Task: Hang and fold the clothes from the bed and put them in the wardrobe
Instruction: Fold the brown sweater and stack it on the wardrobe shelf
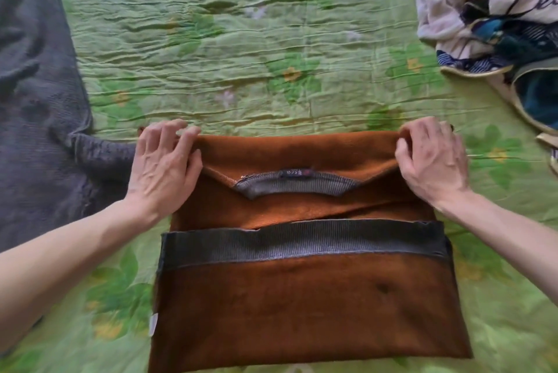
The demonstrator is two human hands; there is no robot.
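Head view: your left hand (164,167) and right hand (431,158) pinch the brown sweater's (308,306) far fold; next, bring it over the grey hem band (302,241).

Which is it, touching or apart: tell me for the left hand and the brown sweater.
Touching. The head view shows the left hand with its fingers curled over the far left corner of the brown sweater, gripping the folded edge.

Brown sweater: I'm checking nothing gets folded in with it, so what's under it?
Around the brown sweater only the green bedspread shows; a grey garment lies beside it. Anything directly beneath is covered.
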